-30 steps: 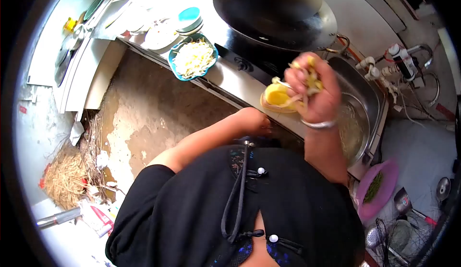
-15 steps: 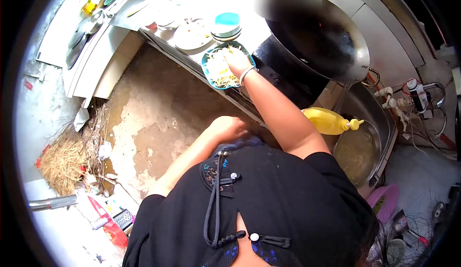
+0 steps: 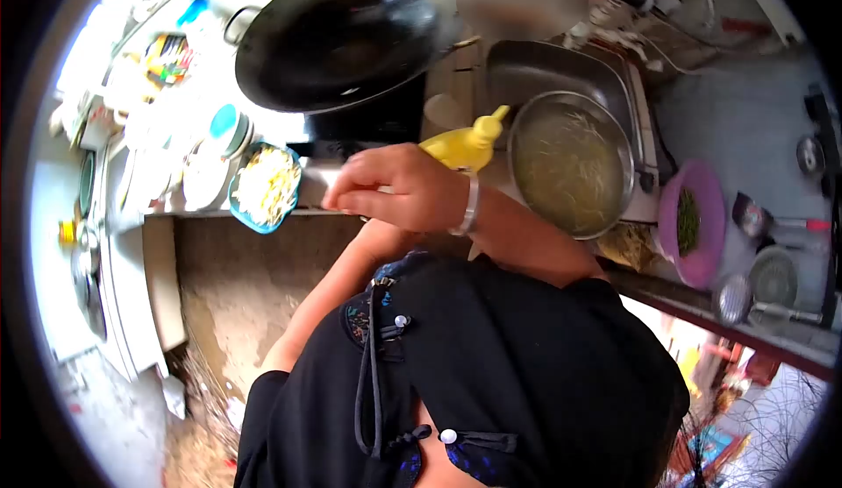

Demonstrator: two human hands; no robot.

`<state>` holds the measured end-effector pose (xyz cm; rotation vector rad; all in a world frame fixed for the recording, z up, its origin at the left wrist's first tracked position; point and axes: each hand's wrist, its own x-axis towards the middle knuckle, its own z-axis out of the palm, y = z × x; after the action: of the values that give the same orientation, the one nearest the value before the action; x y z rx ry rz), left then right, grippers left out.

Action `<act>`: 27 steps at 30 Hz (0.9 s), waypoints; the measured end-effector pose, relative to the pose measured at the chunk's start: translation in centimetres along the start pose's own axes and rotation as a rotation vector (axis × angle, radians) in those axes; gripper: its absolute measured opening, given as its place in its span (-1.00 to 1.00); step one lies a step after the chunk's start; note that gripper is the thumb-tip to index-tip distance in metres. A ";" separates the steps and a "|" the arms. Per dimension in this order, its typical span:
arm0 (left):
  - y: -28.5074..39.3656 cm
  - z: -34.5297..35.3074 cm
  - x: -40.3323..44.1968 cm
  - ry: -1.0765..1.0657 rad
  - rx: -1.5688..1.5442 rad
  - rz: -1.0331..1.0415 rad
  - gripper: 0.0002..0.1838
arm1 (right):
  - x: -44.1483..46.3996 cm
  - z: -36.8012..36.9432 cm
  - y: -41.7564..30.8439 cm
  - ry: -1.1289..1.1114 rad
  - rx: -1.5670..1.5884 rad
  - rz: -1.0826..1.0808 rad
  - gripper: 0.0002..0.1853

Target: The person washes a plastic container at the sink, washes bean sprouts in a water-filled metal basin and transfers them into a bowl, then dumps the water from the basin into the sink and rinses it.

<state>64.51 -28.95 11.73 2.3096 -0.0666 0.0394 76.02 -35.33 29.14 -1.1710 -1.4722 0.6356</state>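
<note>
Centrally, the right hand (image 3: 403, 187) hovers, fingers loose, seemingly empty; the left hand (image 3: 388, 238), half hidden, is unclear. Sprouts (image 3: 267, 187) fill a blue bowl (image 3: 251, 220), left; best avoid bumping the yellow bottle (image 3: 460, 148).

Wide-angle view, edges blackened — glare bleaches the left counter (image 3: 206, 71); shadow dims the floor (image 3: 254, 264); blur beyond the sink (image 3: 544, 60).

At the worktop's (image 3: 319, 177) front edge I've room between bowl (image 3: 260, 227) and right hand (image 3: 399, 188); a bottle (image 3: 458, 149) obstructs the sink (image 3: 526, 69) side.
</note>
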 end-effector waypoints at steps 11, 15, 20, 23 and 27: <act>7.9 7.0 10.5 -0.273 0.263 0.190 -0.77 | -27.6 -18.6 5.7 0.616 -0.189 0.807 -0.72; 10.8 7.3 15.0 0.022 0.242 0.227 -0.76 | -33.2 -22.8 8.5 0.626 -0.368 1.037 -0.67; 9.8 8.9 20.3 0.089 0.278 0.198 -0.77 | -34.1 -26.0 11.3 0.463 -0.570 1.094 -0.55; 8.8 9.7 22.3 -0.029 0.225 0.014 -0.73 | -34.1 -26.8 14.5 0.334 -0.755 0.998 -0.51; 7.1 11.9 23.8 -0.066 0.234 -0.040 -0.72 | -33.7 -26.4 16.1 0.143 -0.916 1.099 -0.50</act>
<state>87.95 -43.35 10.17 2.5452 -0.0523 -0.0520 103.23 -65.38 8.01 -2.7371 -0.8685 0.5400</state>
